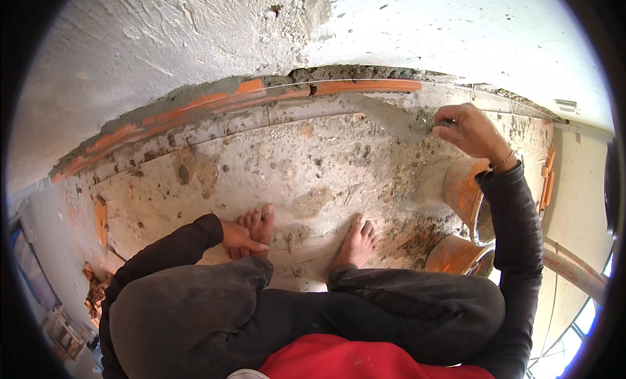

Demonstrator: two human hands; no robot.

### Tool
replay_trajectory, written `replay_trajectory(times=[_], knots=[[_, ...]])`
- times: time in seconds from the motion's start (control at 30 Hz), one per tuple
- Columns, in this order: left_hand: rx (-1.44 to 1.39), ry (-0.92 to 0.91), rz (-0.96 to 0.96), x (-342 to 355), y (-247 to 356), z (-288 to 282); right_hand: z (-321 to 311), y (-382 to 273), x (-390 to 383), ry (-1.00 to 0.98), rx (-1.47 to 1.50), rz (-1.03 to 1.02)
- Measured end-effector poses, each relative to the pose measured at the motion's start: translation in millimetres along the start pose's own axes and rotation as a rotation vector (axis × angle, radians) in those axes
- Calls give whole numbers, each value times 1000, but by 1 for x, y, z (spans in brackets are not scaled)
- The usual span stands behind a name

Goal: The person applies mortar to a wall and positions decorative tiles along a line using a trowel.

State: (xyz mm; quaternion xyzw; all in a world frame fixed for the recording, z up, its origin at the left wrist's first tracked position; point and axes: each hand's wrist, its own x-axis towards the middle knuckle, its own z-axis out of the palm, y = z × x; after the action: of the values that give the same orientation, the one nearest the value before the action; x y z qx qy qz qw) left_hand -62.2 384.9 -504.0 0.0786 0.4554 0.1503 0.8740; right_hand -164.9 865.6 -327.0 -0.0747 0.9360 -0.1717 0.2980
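My right hand (466, 131) is closed round the handle of a trowel (396, 119). Its grey, mortar-smeared pointed blade lies low over the floor, with the tip toward the right end of a row of orange clay tiles (368, 86). The tiles run along the wall's foot, bedded in grey mortar (124, 118). A taut string (469, 87) stretches along them. At my left foot (263, 224), my left hand (240, 237) rests against the foot, its fingers loosely stretched and partly hidden; I see no tool in it.
Two orange, mortar-stained buckets (462, 183) (450, 255) sit at the right, partly behind my right forearm. Orange tile pieces (548, 177) stand by the right wall, another (100, 220) at the left. Mortar crumbs dot the floor (261, 157). A pole (574, 275) slants at lower right.
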Motion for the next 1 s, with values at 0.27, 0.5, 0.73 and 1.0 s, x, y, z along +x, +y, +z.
replay_trajectory(times=[0.27,0.5,0.73,1.0], knots=[[20,2,24,9,-6,-4,68,-10,-32,269,-63,-7],[14,-53,-22,1,6,-8,77,-15,-25,266,-257,179],[-20,-79,-32,4,-1,-10,70,-9,-32,242,-248,249],[-16,-49,-17,-2,2,-9,63,0,-36,245,-193,288]])
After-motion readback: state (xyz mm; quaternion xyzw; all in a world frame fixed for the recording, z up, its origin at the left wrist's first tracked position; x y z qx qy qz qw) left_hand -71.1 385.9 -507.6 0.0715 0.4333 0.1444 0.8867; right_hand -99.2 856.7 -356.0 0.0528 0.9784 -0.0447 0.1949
